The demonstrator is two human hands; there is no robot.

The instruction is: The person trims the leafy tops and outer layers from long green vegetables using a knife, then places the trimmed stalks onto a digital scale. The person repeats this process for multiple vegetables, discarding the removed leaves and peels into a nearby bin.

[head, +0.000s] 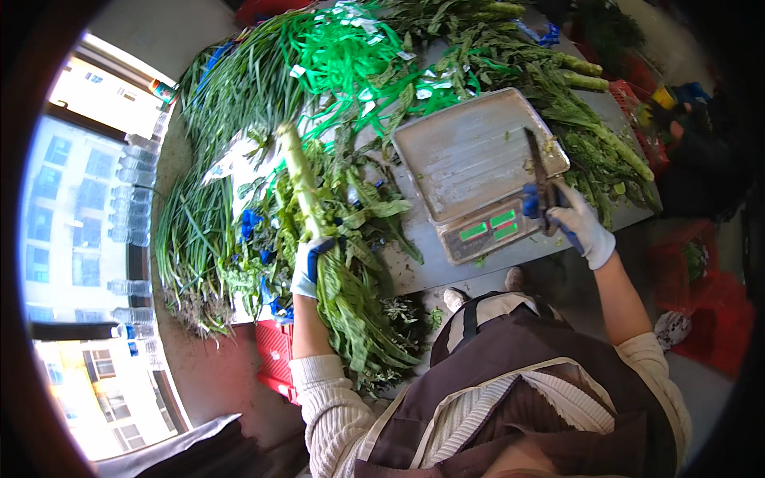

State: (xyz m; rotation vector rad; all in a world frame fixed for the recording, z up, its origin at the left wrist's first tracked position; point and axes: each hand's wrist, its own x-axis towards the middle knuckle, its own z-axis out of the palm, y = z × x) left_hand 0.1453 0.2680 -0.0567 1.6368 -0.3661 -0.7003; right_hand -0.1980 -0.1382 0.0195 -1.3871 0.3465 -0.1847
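My left hand [312, 263], in a white and blue work glove, grips a celtuce [300, 185] where its pale stem meets the leaves. The stem points away from me and the leaves hang toward my forearm. My right hand [577, 221], gloved alike, is shut on a dark, rusty-looking knife [539, 167]. Its blade points away from me, above the right side of a weighing scale [472, 158]. That scale has a worn metal pan with small green scraps and lit green displays [487, 226].
Green onions [197, 239] are heaped along the left. Green tagged ties [340, 54] spread across the back of the metal table [412, 272]. More celtuce [597, 128] lies right of the scale. A red crate [275, 358] stands below left. Another person's hand [676, 128] shows at far right.
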